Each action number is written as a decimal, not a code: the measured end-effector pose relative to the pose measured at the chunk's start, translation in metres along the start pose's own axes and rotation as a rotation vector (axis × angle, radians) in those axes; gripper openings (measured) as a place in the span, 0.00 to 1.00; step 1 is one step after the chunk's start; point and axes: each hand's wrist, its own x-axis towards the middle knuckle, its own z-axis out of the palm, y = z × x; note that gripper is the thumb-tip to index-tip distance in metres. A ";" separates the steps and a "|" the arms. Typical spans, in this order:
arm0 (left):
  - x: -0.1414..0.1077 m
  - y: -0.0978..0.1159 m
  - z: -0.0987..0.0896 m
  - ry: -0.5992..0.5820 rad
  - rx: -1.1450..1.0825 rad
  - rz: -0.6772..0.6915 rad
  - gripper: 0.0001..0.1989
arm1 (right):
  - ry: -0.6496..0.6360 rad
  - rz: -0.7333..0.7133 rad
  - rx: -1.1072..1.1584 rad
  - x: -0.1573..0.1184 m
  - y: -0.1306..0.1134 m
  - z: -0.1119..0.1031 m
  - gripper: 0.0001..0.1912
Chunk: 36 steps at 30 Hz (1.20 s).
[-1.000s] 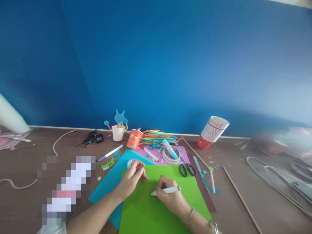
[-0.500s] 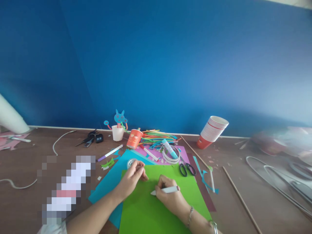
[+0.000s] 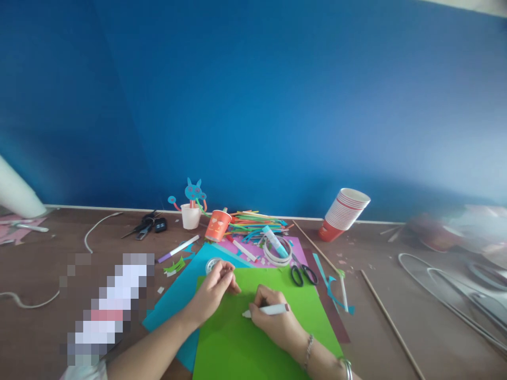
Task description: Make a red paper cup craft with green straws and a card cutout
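A bright green sheet of paper [image 3: 233, 348] lies in front of me. My right hand [image 3: 273, 319] is closed around a white marker [image 3: 275, 309] with a brownish back end. The marker's pale tip points left, close over the sheet; I cannot tell whether it touches. On the sheet's upper left part rests my left hand [image 3: 217, 285], its fingers curled in and the thumb against them, with nothing visible in it. Just behind that hand a white tape roll [image 3: 212, 264] sits on blue paper [image 3: 170, 311].
Scissors [image 3: 303, 274], a glue stick [image 3: 275, 241] and a coiled white cable [image 3: 266, 258] lie behind the sheet. Farther back are colored sticks [image 3: 257, 224], a red cup [image 3: 217, 226], a white cup with a blue paper figure [image 3: 190, 216] and stacked cups [image 3: 344, 214]. A wooden stick [image 3: 390, 322] lies right.
The marker and my right hand have shifted slightly left over the green sheet. My left hand stays in place.
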 end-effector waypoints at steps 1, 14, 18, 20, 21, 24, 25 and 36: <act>0.000 0.000 0.000 -0.001 -0.001 0.002 0.12 | 0.002 0.004 -0.007 0.000 -0.001 0.000 0.10; 0.000 -0.003 0.000 -0.004 -0.012 0.004 0.12 | 0.067 -0.017 0.055 0.001 0.004 0.000 0.11; 0.001 -0.003 0.000 0.006 -0.011 0.000 0.12 | 0.096 -0.027 0.077 0.002 0.005 0.000 0.11; 0.001 -0.002 0.000 0.005 -0.005 0.001 0.12 | 0.066 -0.009 0.057 0.002 0.005 0.000 0.10; 0.001 -0.002 0.000 0.003 -0.004 0.001 0.12 | 0.056 0.003 0.045 0.002 0.005 0.001 0.10; 0.001 -0.001 0.000 0.001 -0.008 0.001 0.12 | 0.060 0.020 0.008 0.001 0.003 0.001 0.10; 0.001 0.000 0.000 0.002 -0.010 0.002 0.12 | 0.061 0.022 0.000 0.001 0.002 0.001 0.10; 0.000 0.001 0.001 0.016 -0.012 -0.002 0.13 | 0.099 0.058 -0.048 0.001 -0.001 0.002 0.12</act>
